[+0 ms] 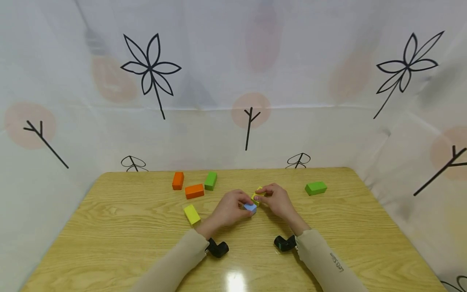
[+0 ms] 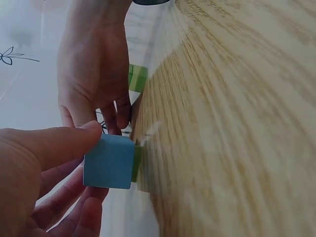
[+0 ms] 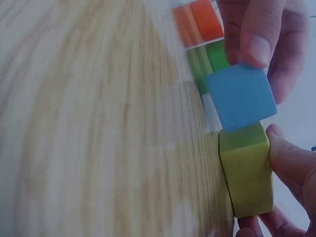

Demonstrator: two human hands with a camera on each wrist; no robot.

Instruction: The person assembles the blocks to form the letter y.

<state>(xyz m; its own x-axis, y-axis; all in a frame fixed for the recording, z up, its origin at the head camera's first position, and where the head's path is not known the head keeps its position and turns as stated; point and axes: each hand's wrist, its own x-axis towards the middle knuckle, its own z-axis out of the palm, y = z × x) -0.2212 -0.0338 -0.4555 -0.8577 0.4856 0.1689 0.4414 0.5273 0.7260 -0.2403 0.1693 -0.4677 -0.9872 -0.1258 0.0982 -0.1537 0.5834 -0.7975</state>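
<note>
Near the middle of the table, my left hand point(image 1: 229, 209) pinches a light blue block point(image 1: 250, 208) between thumb and fingers. My right hand point(image 1: 279, 201) holds a yellow block point(image 1: 256, 199) just beyond it, with the thumb on the near side. In the right wrist view the blue block point(image 3: 242, 97) is turned at an angle, its lower edge right at the end of the yellow block point(image 3: 248, 173). The left wrist view shows the square face of the blue block point(image 2: 108, 162) under the thumb; the yellow block is mostly hidden behind it there.
Left of the hands lie a second yellow block point(image 1: 192, 215), two orange blocks point(image 1: 178, 181) and a green block point(image 1: 211, 181). Another green block point(image 1: 315, 187) is off to the right. A patterned white cloth point(image 1: 204, 138) hangs behind the wooden table point(image 1: 120, 227).
</note>
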